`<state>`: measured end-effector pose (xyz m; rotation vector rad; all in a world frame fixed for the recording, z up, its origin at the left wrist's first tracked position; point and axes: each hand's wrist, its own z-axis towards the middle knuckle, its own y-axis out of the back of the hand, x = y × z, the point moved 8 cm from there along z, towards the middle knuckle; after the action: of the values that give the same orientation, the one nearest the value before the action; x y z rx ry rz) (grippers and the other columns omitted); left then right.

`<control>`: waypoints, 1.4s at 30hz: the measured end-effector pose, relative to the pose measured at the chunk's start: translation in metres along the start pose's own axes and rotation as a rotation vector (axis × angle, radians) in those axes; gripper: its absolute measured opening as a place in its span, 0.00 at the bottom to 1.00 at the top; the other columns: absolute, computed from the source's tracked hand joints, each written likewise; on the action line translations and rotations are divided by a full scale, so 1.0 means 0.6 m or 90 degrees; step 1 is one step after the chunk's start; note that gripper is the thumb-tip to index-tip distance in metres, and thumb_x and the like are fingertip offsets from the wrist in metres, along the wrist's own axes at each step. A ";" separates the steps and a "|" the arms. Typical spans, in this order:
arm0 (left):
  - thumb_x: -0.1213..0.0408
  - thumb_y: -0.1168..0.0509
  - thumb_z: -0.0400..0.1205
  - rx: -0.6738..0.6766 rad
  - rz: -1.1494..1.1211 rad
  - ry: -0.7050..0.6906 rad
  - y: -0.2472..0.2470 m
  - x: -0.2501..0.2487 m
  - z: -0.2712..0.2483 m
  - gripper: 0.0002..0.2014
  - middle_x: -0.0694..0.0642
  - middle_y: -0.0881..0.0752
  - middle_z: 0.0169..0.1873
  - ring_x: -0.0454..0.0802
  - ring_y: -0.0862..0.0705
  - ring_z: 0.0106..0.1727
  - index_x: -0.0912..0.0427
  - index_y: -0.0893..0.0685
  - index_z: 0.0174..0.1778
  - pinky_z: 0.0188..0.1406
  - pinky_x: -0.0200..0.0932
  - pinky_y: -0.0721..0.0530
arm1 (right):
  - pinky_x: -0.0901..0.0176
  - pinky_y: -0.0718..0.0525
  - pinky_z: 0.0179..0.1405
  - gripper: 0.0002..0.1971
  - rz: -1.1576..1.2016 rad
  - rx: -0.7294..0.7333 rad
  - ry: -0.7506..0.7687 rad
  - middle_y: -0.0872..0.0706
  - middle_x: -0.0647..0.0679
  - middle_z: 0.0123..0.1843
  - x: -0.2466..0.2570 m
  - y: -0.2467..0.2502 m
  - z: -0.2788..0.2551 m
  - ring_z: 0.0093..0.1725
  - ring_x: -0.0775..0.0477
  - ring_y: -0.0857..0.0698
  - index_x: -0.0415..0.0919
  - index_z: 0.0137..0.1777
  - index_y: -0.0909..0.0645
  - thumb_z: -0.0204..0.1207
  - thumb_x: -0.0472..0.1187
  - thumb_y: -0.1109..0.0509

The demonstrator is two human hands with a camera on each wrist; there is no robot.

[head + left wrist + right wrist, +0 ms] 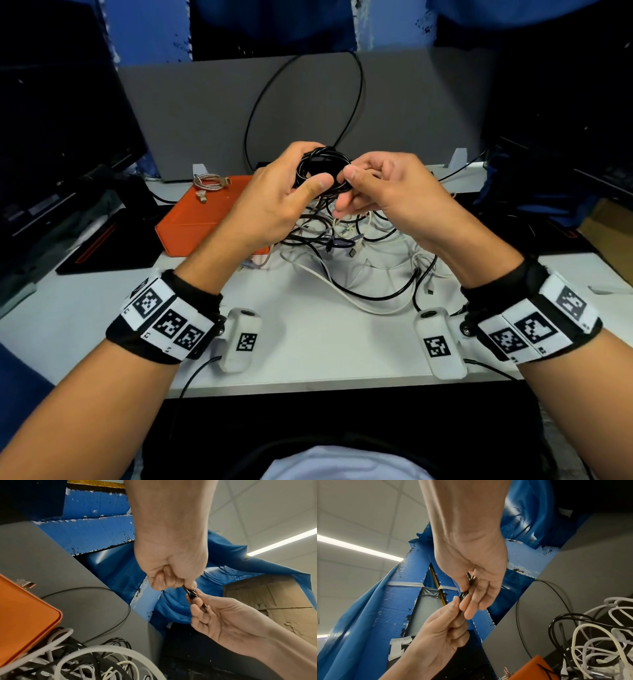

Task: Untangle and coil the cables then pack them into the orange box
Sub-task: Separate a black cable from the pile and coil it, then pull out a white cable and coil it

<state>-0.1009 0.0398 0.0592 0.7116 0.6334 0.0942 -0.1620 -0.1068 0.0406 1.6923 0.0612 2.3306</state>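
Above the table my left hand grips a black cable coil, thumb laid across its loops. My right hand pinches the same cable's end at the coil's right side between thumb and forefinger, the other fingers loosely curled. In the left wrist view the black cable runs from the left fist down into the right hand's fingertips. A tangle of black and white cables lies on the white table beneath the hands. The orange box stands to the left, and a silver braided cable rests on it.
A grey partition closes the back of the table, with a thin black cable loop standing against it. Dark monitors flank both sides. A black flat device lies left of the box. The table's front edge is near my body.
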 end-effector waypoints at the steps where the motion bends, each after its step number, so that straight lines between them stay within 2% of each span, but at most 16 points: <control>1: 0.55 0.35 0.89 0.009 -0.008 0.007 -0.002 0.006 0.002 0.19 0.34 0.15 0.50 0.26 0.17 0.46 0.54 0.24 0.76 0.47 0.30 0.20 | 0.51 0.07 0.54 0.10 -0.001 -0.002 -0.005 0.07 0.40 0.38 -0.003 -0.001 0.001 0.43 0.39 0.05 0.29 0.60 0.17 0.90 0.37 0.35; 4: 0.56 0.38 0.91 0.106 -0.120 0.087 -0.024 0.026 -0.001 0.19 0.38 0.16 0.40 0.32 0.18 0.36 0.56 0.25 0.77 0.40 0.31 0.22 | 0.55 0.07 0.52 0.08 -0.040 -0.005 -0.027 0.06 0.39 0.41 -0.012 -0.003 0.001 0.45 0.41 0.05 0.34 0.57 0.16 0.90 0.38 0.34; 6: 0.55 0.43 0.92 0.156 -0.173 0.129 -0.034 0.031 -0.006 0.16 0.47 0.13 0.40 0.41 0.16 0.39 0.56 0.22 0.73 0.41 0.39 0.19 | 0.58 0.09 0.48 0.06 -0.055 -0.004 -0.040 0.06 0.39 0.41 -0.016 -0.003 0.003 0.44 0.42 0.04 0.40 0.51 0.17 0.89 0.39 0.33; 9: 0.54 0.40 0.92 0.126 -0.190 0.144 -0.027 0.032 -0.004 0.14 0.50 0.08 0.57 0.43 0.10 0.56 0.53 0.14 0.68 0.55 0.43 0.13 | 0.57 0.10 0.49 0.08 -0.055 0.006 -0.048 0.05 0.40 0.42 -0.025 -0.005 0.007 0.45 0.44 0.04 0.44 0.47 0.18 0.89 0.41 0.33; 12: 0.62 0.32 0.87 0.083 -0.275 0.191 -0.024 0.044 0.000 0.12 0.58 0.07 0.53 0.48 0.07 0.45 0.61 0.13 0.64 0.52 0.43 0.11 | 0.48 0.09 0.57 0.09 -0.031 0.031 -0.065 0.05 0.39 0.44 -0.038 -0.009 0.009 0.47 0.41 0.04 0.41 0.47 0.21 0.90 0.42 0.33; 15: 0.64 0.29 0.85 0.033 -0.295 0.215 -0.011 0.062 0.004 0.13 0.61 0.06 0.48 0.51 0.07 0.41 0.65 0.14 0.63 0.47 0.45 0.09 | 0.42 0.11 0.62 0.12 -0.068 0.079 -0.097 0.05 0.43 0.49 -0.050 -0.015 0.006 0.49 0.41 0.05 0.40 0.54 0.20 0.90 0.49 0.35; 19: 0.64 0.28 0.85 -0.054 -0.259 0.265 0.032 0.119 0.033 0.08 0.56 0.07 0.45 0.50 0.06 0.40 0.61 0.15 0.58 0.42 0.42 0.09 | 0.40 0.12 0.64 0.17 -0.243 0.140 -0.120 0.07 0.49 0.54 -0.063 -0.005 0.002 0.49 0.48 0.05 0.51 0.63 0.18 0.88 0.61 0.37; 22: 0.65 0.28 0.85 -0.115 -0.196 0.320 0.073 0.183 0.075 0.04 0.55 0.11 0.42 0.45 0.09 0.32 0.55 0.16 0.47 0.36 0.38 0.09 | 0.48 0.13 0.61 0.17 -0.423 0.285 -0.133 0.08 0.55 0.55 -0.071 -0.011 -0.019 0.49 0.55 0.06 0.55 0.62 0.16 0.85 0.63 0.36; 24: 0.64 0.27 0.84 -0.124 -0.148 0.375 0.090 0.241 0.099 0.06 0.55 0.13 0.44 0.44 0.11 0.27 0.58 0.19 0.50 0.32 0.38 0.11 | 0.51 0.14 0.61 0.17 -0.475 0.377 -0.149 0.09 0.57 0.55 -0.078 -0.024 -0.038 0.49 0.58 0.07 0.55 0.63 0.15 0.84 0.62 0.34; 26: 0.62 0.24 0.82 -0.110 -0.069 0.408 0.100 0.290 0.121 0.11 0.58 0.12 0.46 0.50 0.13 0.31 0.60 0.18 0.54 0.34 0.45 0.12 | 0.50 0.13 0.61 0.17 -0.505 0.423 -0.150 0.08 0.59 0.53 -0.081 -0.038 -0.049 0.49 0.60 0.08 0.57 0.65 0.15 0.83 0.62 0.32; 28: 0.59 0.22 0.80 -0.073 0.050 0.413 0.105 0.325 0.140 0.11 0.61 0.14 0.43 0.53 0.17 0.40 0.59 0.17 0.44 0.41 0.47 0.16 | 0.47 0.11 0.59 0.17 -0.523 0.454 -0.158 0.08 0.59 0.51 -0.089 -0.051 -0.056 0.48 0.59 0.09 0.60 0.65 0.16 0.82 0.63 0.31; 30: 0.56 0.22 0.79 -0.036 0.146 0.418 0.102 0.355 0.151 0.16 0.60 0.16 0.41 0.54 0.19 0.44 0.56 0.22 0.35 0.45 0.49 0.18 | 0.47 0.10 0.57 0.17 -0.548 0.485 -0.164 0.09 0.58 0.51 -0.098 -0.063 -0.059 0.48 0.56 0.10 0.63 0.65 0.16 0.80 0.66 0.30; 33: 0.57 0.21 0.79 -0.038 0.218 0.430 0.095 0.391 0.162 0.20 0.57 0.20 0.34 0.53 0.21 0.39 0.54 0.26 0.30 0.42 0.47 0.22 | 0.52 0.13 0.59 0.18 -0.564 0.509 -0.179 0.09 0.58 0.54 -0.110 -0.071 -0.061 0.52 0.56 0.12 0.65 0.65 0.17 0.78 0.68 0.29; 35: 0.58 0.21 0.79 -0.025 0.265 0.432 0.089 0.403 0.166 0.19 0.58 0.17 0.34 0.54 0.19 0.38 0.55 0.25 0.29 0.43 0.46 0.20 | 0.51 0.14 0.61 0.19 -0.566 0.512 -0.179 0.09 0.58 0.55 -0.113 -0.071 -0.060 0.53 0.57 0.12 0.66 0.65 0.17 0.77 0.69 0.29; 38: 0.57 0.21 0.79 -0.004 0.297 0.432 0.086 0.420 0.171 0.17 0.65 0.10 0.45 0.57 0.13 0.43 0.55 0.21 0.31 0.49 0.49 0.13 | 0.51 0.15 0.62 0.20 -0.567 0.515 -0.183 0.09 0.58 0.55 -0.114 -0.072 -0.060 0.54 0.55 0.12 0.66 0.66 0.18 0.77 0.69 0.29; 42: 0.53 0.24 0.81 -0.003 0.297 0.444 0.096 0.437 0.171 0.15 0.61 0.11 0.43 0.56 0.17 0.40 0.55 0.20 0.34 0.45 0.48 0.18 | 0.51 0.15 0.62 0.20 -0.541 0.529 -0.196 0.09 0.57 0.56 -0.116 -0.076 -0.062 0.56 0.52 0.12 0.67 0.67 0.19 0.77 0.66 0.26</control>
<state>0.1775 0.0998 0.0214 0.8116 1.1172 0.8005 -0.1683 -0.0748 -0.0444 1.7709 1.5165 1.4281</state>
